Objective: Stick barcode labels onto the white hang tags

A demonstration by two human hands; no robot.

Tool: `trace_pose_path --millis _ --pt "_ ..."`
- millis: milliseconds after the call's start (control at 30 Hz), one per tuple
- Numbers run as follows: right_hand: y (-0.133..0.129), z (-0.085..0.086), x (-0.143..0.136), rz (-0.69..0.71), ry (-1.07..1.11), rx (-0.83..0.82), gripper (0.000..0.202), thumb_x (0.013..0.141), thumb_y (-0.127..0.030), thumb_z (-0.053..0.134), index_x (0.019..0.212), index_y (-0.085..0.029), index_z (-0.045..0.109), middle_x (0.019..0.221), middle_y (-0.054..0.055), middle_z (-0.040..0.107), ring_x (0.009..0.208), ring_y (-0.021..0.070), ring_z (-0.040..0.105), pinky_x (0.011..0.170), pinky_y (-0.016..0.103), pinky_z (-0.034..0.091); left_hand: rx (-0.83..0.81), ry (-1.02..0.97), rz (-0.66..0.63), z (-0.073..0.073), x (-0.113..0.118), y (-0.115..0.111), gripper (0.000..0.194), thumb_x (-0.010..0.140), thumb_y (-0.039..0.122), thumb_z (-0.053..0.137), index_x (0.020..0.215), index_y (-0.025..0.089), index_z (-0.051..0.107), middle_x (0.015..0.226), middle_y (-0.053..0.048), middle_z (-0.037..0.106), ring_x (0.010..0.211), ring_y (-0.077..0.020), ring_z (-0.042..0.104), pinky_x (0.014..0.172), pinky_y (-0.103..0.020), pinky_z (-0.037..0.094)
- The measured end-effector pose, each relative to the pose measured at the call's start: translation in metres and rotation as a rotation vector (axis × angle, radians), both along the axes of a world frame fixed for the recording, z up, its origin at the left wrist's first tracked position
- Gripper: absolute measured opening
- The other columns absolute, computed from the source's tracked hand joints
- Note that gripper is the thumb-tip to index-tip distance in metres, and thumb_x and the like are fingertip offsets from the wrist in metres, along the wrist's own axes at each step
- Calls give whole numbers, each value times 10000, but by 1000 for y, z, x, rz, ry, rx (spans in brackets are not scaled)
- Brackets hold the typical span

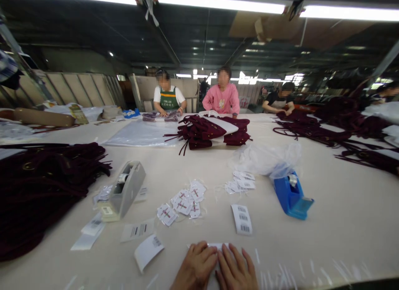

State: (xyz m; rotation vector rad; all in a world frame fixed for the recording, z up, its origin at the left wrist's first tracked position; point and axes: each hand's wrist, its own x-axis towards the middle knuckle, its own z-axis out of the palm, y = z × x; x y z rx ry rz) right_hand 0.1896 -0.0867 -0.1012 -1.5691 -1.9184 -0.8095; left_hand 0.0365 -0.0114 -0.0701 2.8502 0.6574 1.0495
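Observation:
At the near edge of the table, my left hand has its fingers bent and pressed together on a white slip, most of which is hidden beneath both hands. Beside it, my right hand lies palm down with its fingers stretched out over the same slip. Just beyond the hands is a strip of barcode labels. White hang tags with strings lie in a loose pile ahead of my left hand. A curled label sheet rests to the left.
A grey tape dispenser stands left, a blue one right, near a crumpled plastic bag. Dark maroon goods are heaped at left, with another bundle mid-table. Several people work across the table. Clear strips line the near edge.

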Motion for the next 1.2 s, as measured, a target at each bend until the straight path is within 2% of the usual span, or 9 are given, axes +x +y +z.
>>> trace_pose_path --millis 67,133,233,367,533,633,733,967,1200 --pt "-10 21 -4 80 15 -135 324 844 -297 478 1132 -190 580 1118 68 639 1072 236 548 952 402 350 -172 129 -12 14 -4 -6 235 823 150 385 958 183 576 969 -58 635 897 -178 511 764 -308 423" --pt "-17 38 -4 43 122 -245 331 862 -263 454 1169 -192 554 1144 75 623 1125 237 501 993 435 299 -242 180 -36 23 -7 -8 259 818 126 388 999 166 569 1044 -69 624 970 -201 497 815 -340 419" --pt "-22 48 -1 -17 244 -354 314 872 -252 443 1156 -186 559 1162 84 610 1156 254 463 1007 481 257 -310 251 -34 24 -7 -5 255 846 122 370 985 158 581 1105 -83 604 1014 -215 485 847 -366 408" --pt "-24 45 -2 -67 277 -400 334 872 -270 451 1169 -145 540 1201 124 577 1184 265 432 1011 497 238 -317 248 -33 19 -7 -3 233 857 141 389 997 153 575 1111 -92 600 1016 -223 489 847 -388 413" --pt "-24 39 0 -62 310 -374 318 880 -268 435 1162 -169 544 1203 120 571 1168 245 447 997 462 265 -370 53 -38 28 -14 2 237 871 151 372 1039 143 539 1059 -96 609 1016 -171 518 895 -342 421" --pt "-26 36 8 -108 353 -338 340 877 -252 434 1191 -149 513 1192 120 578 1148 239 463 993 451 271 -356 104 121 33 -22 4 297 845 224 451 1126 149 508 1133 -113 576 1090 -224 480 932 -408 386" --pt "-28 33 11 -120 374 -331 382 870 -242 441 1233 -124 465 1163 117 596 1133 242 472 988 451 274 -384 219 235 30 -26 5 451 793 316 539 1199 135 463 1158 -130 559 1090 -268 477 918 -448 381" --pt "-24 32 -5 -52 386 -350 419 867 -223 435 1278 -146 420 1183 102 588 1148 247 454 990 458 267 -460 202 162 17 -24 5 420 786 288 545 1178 149 486 1130 -102 576 1067 -243 487 927 -420 382" --pt "-16 35 -24 119 441 -390 452 872 -175 390 1321 -129 358 1206 125 562 1150 244 455 982 468 312 -470 232 133 27 -22 5 398 779 279 548 1136 107 508 1080 -126 581 1039 -243 486 919 -412 391"
